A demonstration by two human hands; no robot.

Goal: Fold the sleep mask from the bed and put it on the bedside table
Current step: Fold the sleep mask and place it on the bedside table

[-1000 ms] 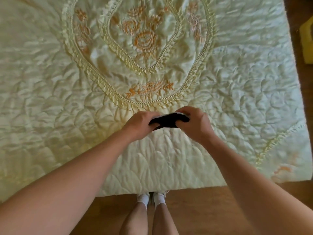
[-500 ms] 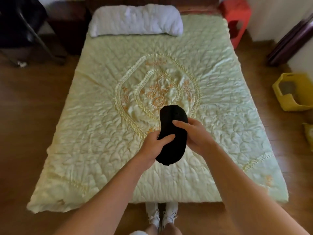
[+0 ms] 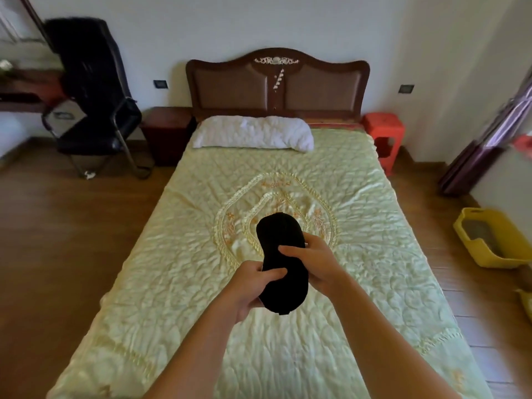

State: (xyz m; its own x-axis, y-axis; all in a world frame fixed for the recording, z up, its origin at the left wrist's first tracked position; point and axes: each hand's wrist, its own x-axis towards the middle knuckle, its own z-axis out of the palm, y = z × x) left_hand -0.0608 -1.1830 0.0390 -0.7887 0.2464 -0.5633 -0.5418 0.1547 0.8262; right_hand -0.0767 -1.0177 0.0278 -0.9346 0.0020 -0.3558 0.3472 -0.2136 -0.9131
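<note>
Both hands hold the mask (image 3: 280,263) up in the air over the foot half of the bed (image 3: 374,254), standing on end between them. The left hand (image 3: 249,286) is closed on its near left edge, thumb laid across the front; the right hand (image 3: 312,262) grips the right edge a little higher, thumb also on the front. The mask looks unfolded, though its black cloth hides any crease, and I cannot tell where the strap lies.

To fold it well, I would bring the far end down toward the near end so the edges meet, tucking the strap inside, then pinch the doubled mask in one hand. The table (image 3: 167,131) stands well beyond the left hand, beside the headboard (image 3: 276,82) and near the chair (image 3: 95,110); carrying it there means walking round the bed's left side.
</note>
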